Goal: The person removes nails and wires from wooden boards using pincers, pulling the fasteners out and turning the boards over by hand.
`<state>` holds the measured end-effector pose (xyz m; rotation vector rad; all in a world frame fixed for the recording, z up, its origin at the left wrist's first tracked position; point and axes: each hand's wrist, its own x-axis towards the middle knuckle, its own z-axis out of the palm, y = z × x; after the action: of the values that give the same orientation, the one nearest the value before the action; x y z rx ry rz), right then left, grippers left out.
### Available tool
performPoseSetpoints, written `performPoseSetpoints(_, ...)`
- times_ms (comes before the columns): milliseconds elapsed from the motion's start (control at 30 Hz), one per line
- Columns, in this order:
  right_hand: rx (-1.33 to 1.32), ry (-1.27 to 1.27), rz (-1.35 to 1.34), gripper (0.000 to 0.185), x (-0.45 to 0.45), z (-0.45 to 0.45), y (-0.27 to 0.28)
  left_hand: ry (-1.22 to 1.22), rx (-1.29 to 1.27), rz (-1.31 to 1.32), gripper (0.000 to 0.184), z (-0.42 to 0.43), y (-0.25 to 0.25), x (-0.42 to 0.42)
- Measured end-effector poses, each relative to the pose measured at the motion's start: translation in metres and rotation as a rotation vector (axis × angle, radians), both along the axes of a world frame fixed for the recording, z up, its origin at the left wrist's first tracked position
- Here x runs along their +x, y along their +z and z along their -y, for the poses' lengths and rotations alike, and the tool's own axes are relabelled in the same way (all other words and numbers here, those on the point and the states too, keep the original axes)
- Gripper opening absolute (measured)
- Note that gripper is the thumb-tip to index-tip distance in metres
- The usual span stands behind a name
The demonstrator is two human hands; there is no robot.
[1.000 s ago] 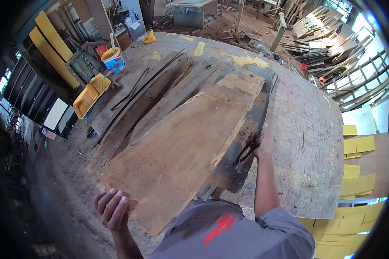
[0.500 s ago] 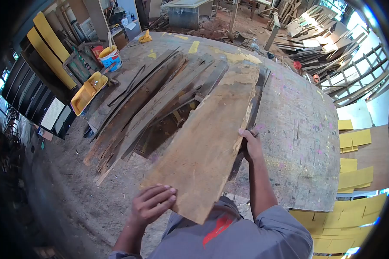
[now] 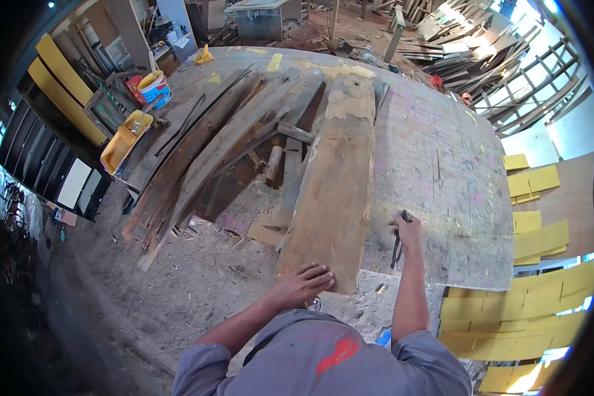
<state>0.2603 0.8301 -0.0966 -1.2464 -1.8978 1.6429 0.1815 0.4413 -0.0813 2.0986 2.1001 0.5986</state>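
A long tan plank [image 3: 336, 185] lies lengthwise on the large worn table [image 3: 442, 171], its near end reaching past the table's front edge. My left hand [image 3: 303, 282] rests on that near end with its fingers over the surface. To the right of the plank, my right hand [image 3: 408, 231] is apart from it, closed round a small dark tool [image 3: 397, 251] whose details are hard to make out. Left of the plank lie long rough boards [image 3: 224, 145], and between them are a short wooden block [image 3: 296, 132] and a round wooden piece [image 3: 274, 164].
A yellow tray [image 3: 125, 142] and a paint bucket [image 3: 154, 89] stand at the table's left side. A yellow cloth-like item [image 3: 204, 55] lies at the far left corner. Yellow panels [image 3: 515, 310] are at the right, and scrap wood [image 3: 455, 39] is piled behind.
The plank has swung to lie straighter and farther right, uncovering the pieces beside it. My right hand has let go of its edge and moved right; my left hand has moved right with the near end.
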Motion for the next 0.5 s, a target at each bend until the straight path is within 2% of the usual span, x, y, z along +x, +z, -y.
performPoseSetpoints(100, -0.059, -0.073, 0.01, 0.022, 0.06, 0.015, -0.022, -0.031, 0.062, -0.086, 0.059, -0.006, -0.048, 0.003)
performPoseSetpoints(200, -0.1, -0.03, 0.07, 0.023, 0.103, 0.042, -0.035, -0.03, 0.052, -0.079, 0.058, -0.006, -0.076, 0.007)
performPoseSetpoints(433, -0.248, 0.233, 0.129, 0.025, 0.128, 0.121, -0.054, 0.072, 0.125, -0.022, 0.064, 0.006, -0.059, 0.013)
performPoseSetpoints(500, -0.216, 0.334, 0.135, 0.027, 0.123, 0.143, -0.046, 0.308, 0.127, 0.073, 0.061, 0.02, -0.049, 0.018)
